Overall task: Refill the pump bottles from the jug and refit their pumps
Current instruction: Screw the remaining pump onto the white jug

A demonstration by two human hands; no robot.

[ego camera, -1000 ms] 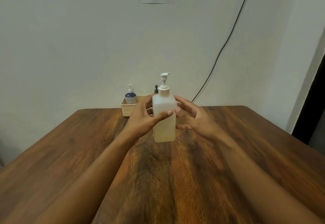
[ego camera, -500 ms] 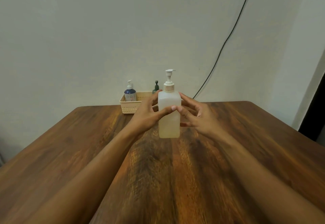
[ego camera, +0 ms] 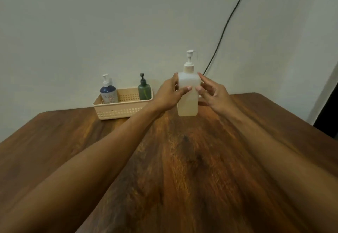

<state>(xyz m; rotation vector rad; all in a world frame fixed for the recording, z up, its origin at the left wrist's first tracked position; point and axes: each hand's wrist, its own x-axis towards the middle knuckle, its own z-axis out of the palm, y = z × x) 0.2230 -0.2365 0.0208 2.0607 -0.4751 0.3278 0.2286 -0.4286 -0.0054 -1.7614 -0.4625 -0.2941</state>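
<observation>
Head view: a wooden table (ego camera: pixel 182 178) runs up to a pale wall, and both bare forearms reach toward its far edge. The left hand (ego camera: pixel 168 94) grasps a square translucent pump bottle (ego camera: pixel 188 101), thumb across the front face and fingers curled behind its left side. The right hand (ego camera: pixel 213 94) pinches the bottle's right edge lightly between thumb and forefinger, its other fingers loosely bent clear of it. The bottle is upright near the middle of the far edge; whether its base touches the wood I cannot tell. Pale yellowish liquid shows in its lower part, and a white pump (ego camera: pixel 189 59) sits on its neck. To the left, at the far edge, stands a beige perforated basket (ego camera: pixel 117 113). A dark blue bottle (ego camera: pixel 108 94) with a white pump stands in its left end and a dark green bottle (ego camera: pixel 144 92) with a black pump in its right end. A black cable (ego camera: pixel 228 19) slants down the wall.
</observation>
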